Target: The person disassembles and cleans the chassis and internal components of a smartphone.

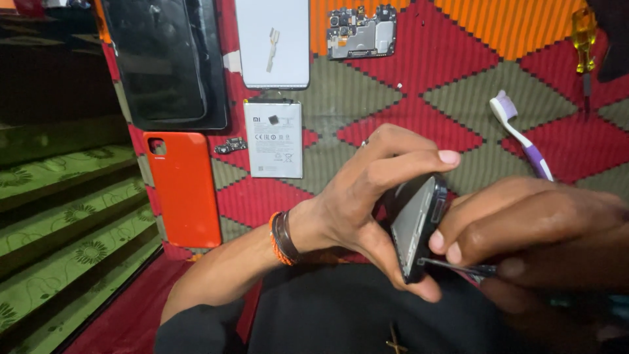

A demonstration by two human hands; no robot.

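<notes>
Metal and dark plastic meet at the lower middle of the head view, where we hold a stripped phone frame (417, 226) on edge, our left hand (367, 193) clamped round it with thumb below and forefinger over the top. Our right hand (524, 226) pinches thin tweezers (458, 267) narrowly, their tips touching the frame's lower edge. We judge a slip likely to scratch the frame or jab our thumb, since the tips sit just beside it and the frame is held in the air, unsupported. Laid out on the patterned woven mat (406, 98): a white battery (273, 139) left of centre, an orange back cover (183, 187) further left, a dark screen panel (164, 62) at upper left, a circuit board (362, 31) at top, a purple toothbrush (521, 134) and a yellow screwdriver (583, 39) at right. All lie well apart from our hands; nothing blocks them.
</notes>
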